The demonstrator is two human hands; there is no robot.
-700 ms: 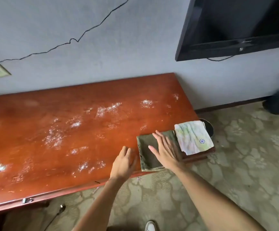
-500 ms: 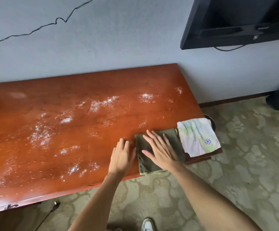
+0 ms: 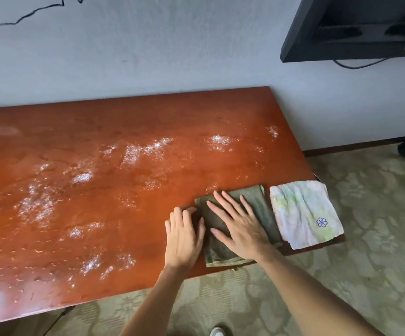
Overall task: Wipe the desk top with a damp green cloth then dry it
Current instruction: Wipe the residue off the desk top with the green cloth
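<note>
Across the left and middle of the tabletop (image 3: 124,132), pale speckled patches (image 3: 145,149) glint on the red-brown wood, so most of the wiping looks not yet done. That stretch offers long, open room for strokes, bounded by the wall (image 3: 148,57) behind and the near edge in front.

Further right, the left hand (image 3: 184,236) lies palm down on the wood, fingertips slightly bent, thumb side touching the left border of the green cloth (image 3: 262,204); its grip has hold of nothing. Next comes the right hand (image 3: 239,225), fingers straight and spread, pressing flat on the folded cloth without closing round it. The cloth sits at the right end, its near end hanging a little over the front edge. It looks soft, limp and light, likely clingy if damp; I judge it best taken by bunching the folded middle under the palm, or by pinching the overhanging end.

Just beside it lies the white towel (image 3: 303,214) with a small flower mark, reaching the right corner and partly overhanging. A careless sweep rightward could push it off; leftward strokes seem safer. A dark screen (image 3: 356,27) hangs above, clear of the surface.
</note>
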